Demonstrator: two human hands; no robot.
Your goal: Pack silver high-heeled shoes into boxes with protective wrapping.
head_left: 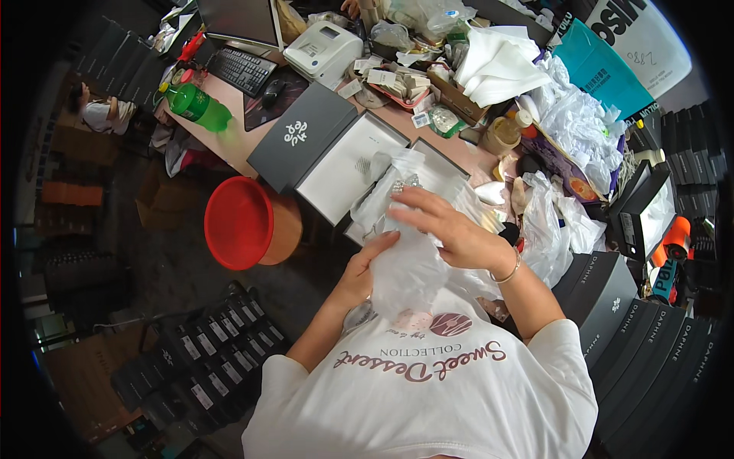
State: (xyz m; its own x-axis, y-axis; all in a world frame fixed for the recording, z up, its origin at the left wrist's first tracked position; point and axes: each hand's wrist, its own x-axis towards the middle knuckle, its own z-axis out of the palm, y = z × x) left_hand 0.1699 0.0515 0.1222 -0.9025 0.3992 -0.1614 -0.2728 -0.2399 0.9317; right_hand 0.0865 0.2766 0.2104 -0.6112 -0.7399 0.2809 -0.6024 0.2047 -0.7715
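Observation:
A crumpled, translucent white plastic bag (409, 275) hangs in front of my chest. My left hand (359, 274) is closed on its left side, thumb uppermost. Above the bag's upper right part, my right hand (451, 233) has its fingers stretched out and slightly apart, touching or almost touching the plastic. Something sparkly and silvery (405, 183) shows by the right fingertips; its kind is mostly hidden by the wrapping. Just beyond my hands, a dark grey shoebox (306, 138) with a white inside lies opened at the table edge.
A red bucket (238, 223) stands left of the table. On the table are a green bottle (199, 107), a keyboard (242, 70), a white label printer (323, 50) and heaped white paper (501, 65). Stacked dark boxes (604, 298) rise at my right; more boxes (218, 356) lie lower left.

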